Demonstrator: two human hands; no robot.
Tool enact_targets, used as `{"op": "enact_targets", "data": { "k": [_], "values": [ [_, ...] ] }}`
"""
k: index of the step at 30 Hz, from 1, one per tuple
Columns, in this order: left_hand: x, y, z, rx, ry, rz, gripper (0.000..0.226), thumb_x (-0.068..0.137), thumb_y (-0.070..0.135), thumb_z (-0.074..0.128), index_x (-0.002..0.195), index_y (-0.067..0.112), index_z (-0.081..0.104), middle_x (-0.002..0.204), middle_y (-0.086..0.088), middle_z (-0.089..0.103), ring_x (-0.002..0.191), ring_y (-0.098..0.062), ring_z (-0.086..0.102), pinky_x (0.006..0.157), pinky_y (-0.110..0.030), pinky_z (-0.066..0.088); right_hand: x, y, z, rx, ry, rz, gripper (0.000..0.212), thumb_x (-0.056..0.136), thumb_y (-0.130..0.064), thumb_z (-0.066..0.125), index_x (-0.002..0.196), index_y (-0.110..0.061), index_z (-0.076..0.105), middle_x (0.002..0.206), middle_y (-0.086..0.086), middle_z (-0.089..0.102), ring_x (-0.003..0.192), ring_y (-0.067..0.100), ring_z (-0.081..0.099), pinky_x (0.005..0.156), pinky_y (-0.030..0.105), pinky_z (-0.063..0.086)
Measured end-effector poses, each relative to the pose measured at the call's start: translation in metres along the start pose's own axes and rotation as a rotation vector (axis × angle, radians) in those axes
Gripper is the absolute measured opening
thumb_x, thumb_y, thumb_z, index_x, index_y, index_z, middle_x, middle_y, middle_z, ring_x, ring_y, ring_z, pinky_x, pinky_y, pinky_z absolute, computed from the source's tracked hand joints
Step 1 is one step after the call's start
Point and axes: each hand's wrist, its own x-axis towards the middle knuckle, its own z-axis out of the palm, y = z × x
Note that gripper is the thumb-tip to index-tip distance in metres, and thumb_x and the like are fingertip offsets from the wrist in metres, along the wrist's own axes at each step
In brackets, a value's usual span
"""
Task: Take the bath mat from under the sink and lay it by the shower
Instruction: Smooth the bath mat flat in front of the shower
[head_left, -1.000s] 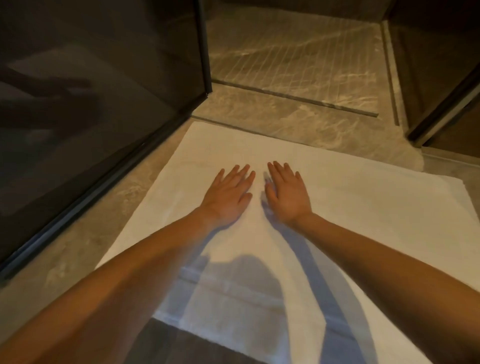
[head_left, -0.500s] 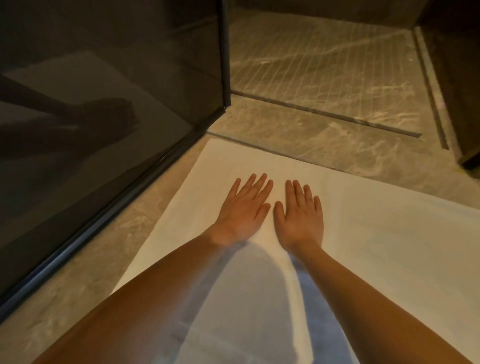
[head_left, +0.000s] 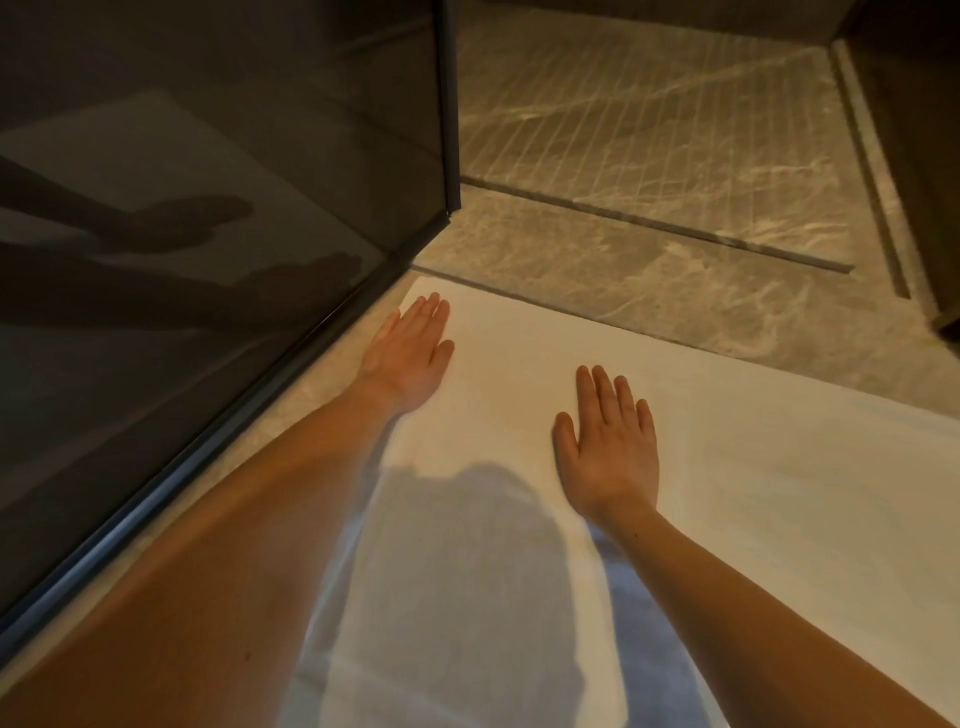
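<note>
White bath mat (head_left: 727, 493) lies flat on the marble floor (head_left: 649, 280), filling centre and lower right of frame, far edge along the shower threshold; left hand (head_left: 410, 358) presses flat near its upper-left corner, fingers straight and together; right hand (head_left: 613, 447) flat at centre, fingers slightly spread; dark glass shower panel (head_left: 208, 208) upper left; grooved shower floor (head_left: 649, 119) upper centre.
</note>
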Motion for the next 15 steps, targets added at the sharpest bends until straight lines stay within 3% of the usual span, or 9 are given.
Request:
{"op": "enact_targets", "data": {
  "k": [3,5,8,13,15],
  "values": [
    [0.004,0.038,-0.005,0.05,0.076,-0.034,0.058,0.103,0.037,0.017,0.156,0.013,0.008,0.164,-0.006,0.006,0.15,-0.019,0.002,0.121,-0.038,-0.004,-0.001,0.001,0.0,0.003,0.005,0.009,0.065,0.099,-0.049,0.01,0.157,-0.023,-0.003,0.165,-0.003,-0.003,0.151,0.017,-0.008,0.123,0.04,-0.001],
    [0.003,0.081,0.0,0.047,0.113,0.15,0.057,0.103,0.035,0.019,0.156,0.015,0.01,0.164,-0.004,0.009,0.15,-0.02,0.004,0.12,-0.039,-0.002,0.001,0.001,0.001,0.0,0.011,0.009,0.065,0.099,-0.049,0.011,0.157,-0.023,-0.001,0.165,-0.003,-0.001,0.151,0.017,-0.007,0.123,0.041,0.0],
    [-0.002,0.12,0.014,0.028,-0.002,0.362,0.054,0.104,0.033,0.02,0.156,0.02,0.009,0.164,0.001,0.006,0.15,-0.016,0.002,0.12,-0.037,-0.001,0.001,0.001,0.003,-0.015,0.014,0.0,0.065,0.099,-0.048,0.01,0.157,-0.022,-0.001,0.165,-0.003,-0.001,0.151,0.017,-0.007,0.123,0.041,0.0],
    [0.006,0.019,-0.009,0.039,-0.006,0.077,0.056,0.105,0.035,0.015,0.156,0.016,0.0,0.164,-0.001,-0.004,0.15,-0.014,-0.005,0.121,-0.035,-0.004,-0.001,0.002,0.001,-0.002,-0.007,0.003,0.067,0.096,-0.051,0.004,0.157,-0.024,-0.004,0.165,-0.004,-0.004,0.151,0.016,-0.009,0.123,0.04,-0.002],
    [0.007,-0.012,-0.02,0.16,-0.062,0.092,0.058,0.104,0.038,0.012,0.155,0.013,-0.002,0.164,-0.003,-0.006,0.15,-0.016,-0.007,0.121,-0.036,-0.005,-0.001,0.0,0.001,-0.005,-0.006,0.006,0.069,0.094,-0.052,0.002,0.157,-0.024,-0.003,0.165,-0.004,-0.003,0.151,0.017,-0.009,0.123,0.04,-0.002]
  ]
}}
